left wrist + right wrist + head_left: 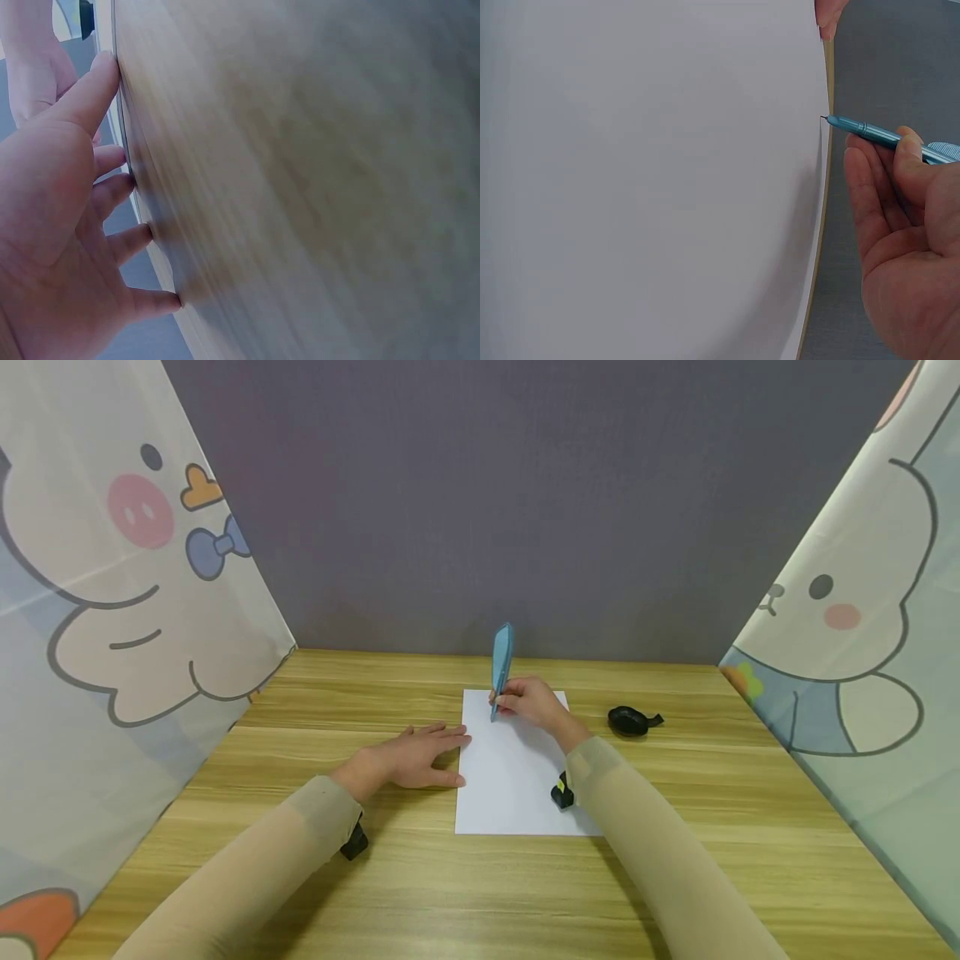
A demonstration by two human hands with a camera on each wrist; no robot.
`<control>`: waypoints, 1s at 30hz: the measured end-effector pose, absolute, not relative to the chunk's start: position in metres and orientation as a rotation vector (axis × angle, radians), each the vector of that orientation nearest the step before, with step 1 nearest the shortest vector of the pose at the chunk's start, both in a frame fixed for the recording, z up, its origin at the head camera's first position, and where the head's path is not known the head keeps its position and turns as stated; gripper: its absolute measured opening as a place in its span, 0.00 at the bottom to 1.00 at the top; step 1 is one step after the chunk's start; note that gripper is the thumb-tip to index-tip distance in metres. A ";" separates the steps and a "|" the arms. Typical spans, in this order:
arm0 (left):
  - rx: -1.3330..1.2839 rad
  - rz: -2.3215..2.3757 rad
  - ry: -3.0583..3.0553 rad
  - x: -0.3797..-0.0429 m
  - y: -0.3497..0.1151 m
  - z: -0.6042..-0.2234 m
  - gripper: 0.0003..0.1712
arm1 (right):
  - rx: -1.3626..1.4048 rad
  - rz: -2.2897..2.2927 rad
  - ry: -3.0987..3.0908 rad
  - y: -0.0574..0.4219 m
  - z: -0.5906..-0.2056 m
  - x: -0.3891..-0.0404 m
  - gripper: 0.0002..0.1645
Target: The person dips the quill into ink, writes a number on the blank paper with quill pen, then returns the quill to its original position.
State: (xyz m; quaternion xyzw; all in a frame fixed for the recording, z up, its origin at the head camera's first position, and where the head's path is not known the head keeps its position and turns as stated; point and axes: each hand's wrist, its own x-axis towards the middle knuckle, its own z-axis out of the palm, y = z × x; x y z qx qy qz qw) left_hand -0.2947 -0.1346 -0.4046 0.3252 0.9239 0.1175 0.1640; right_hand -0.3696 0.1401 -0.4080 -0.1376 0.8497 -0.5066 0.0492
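Observation:
A white sheet of paper [498,785] lies on the wooden table. My right hand [531,702] pinches a light-blue pen [501,670] with a wide, feather-shaped top, over the upper part of the sheet. In the right wrist view the fine tip of the pen [862,129] points at the paper [645,172]; whether it touches I cannot tell. At the sheet's left edge rests my left hand [416,757], fingers spread, thumb and fingertips reaching that edge. The left wrist view shows the left hand [56,195] with its fingertips down at the table surface.
Right of the paper sits a small black rounded object [628,721] with a short flat tail. A grey panel [480,510] stands behind the table [360,693]. Cartoon-printed cloths hang at the left [135,635] and right [870,693]. Small black devices show under both wrists.

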 end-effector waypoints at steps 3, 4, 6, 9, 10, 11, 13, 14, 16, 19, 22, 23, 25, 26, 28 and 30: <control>0.930 0.332 2.633 -0.295 -0.134 -0.404 0.51 | -0.445 -1.537 2.589 0.140 -0.408 -0.369 0.13; 0.930 0.329 2.634 -0.295 -0.134 -0.404 0.51 | -0.451 -1.534 2.587 0.140 -0.408 -0.368 0.13; 0.933 0.328 2.634 -0.296 -0.134 -0.405 0.51 | -0.454 -1.534 2.574 0.139 -0.409 -0.368 0.13; 0.938 0.330 2.634 -0.296 -0.134 -0.405 0.51 | -0.455 -1.536 2.560 0.138 -0.409 -0.367 0.13; 0.940 0.335 2.632 -0.296 -0.134 -0.405 0.51 | -0.455 -1.539 2.555 0.138 -0.409 -0.366 0.13; 0.940 0.339 2.631 -0.296 -0.134 -0.406 0.51 | -0.456 -1.542 2.550 0.137 -0.409 -0.366 0.13; 0.939 0.342 2.629 -0.296 -0.134 -0.405 0.50 | -0.462 -1.542 2.544 0.137 -0.409 -0.366 0.13; 0.938 0.340 2.629 -0.296 -0.134 -0.405 0.50 | -0.465 -1.538 2.544 0.137 -0.409 -0.366 0.13; 0.938 0.338 2.630 -0.296 -0.134 -0.406 0.51 | -0.473 -1.530 2.547 0.136 -0.410 -0.366 0.13; 0.938 0.333 2.631 -0.297 -0.134 -0.406 0.51 | -0.480 -1.519 2.551 0.135 -0.411 -0.366 0.13; 0.937 0.328 2.633 -0.296 -0.134 -0.406 0.51 | -0.485 -1.526 2.539 0.134 -0.410 -0.365 0.13; 0.937 0.328 2.633 -0.296 -0.134 -0.406 0.50 | -0.486 -1.530 2.532 0.133 -0.410 -0.365 0.13; 0.937 0.328 2.633 -0.296 -0.134 -0.405 0.50 | -0.490 -1.533 2.519 0.133 -0.409 -0.364 0.13; 0.938 0.329 2.633 -0.295 -0.134 -0.405 0.50 | -0.495 -1.529 2.518 0.132 -0.409 -0.363 0.12; 0.939 0.334 2.632 -0.295 -0.134 -0.404 0.50 | -0.502 -1.519 2.519 0.132 -0.408 -0.362 0.12; 0.940 0.338 2.631 -0.294 -0.133 -0.403 0.50 | -0.508 -1.512 2.520 0.131 -0.408 -0.361 0.12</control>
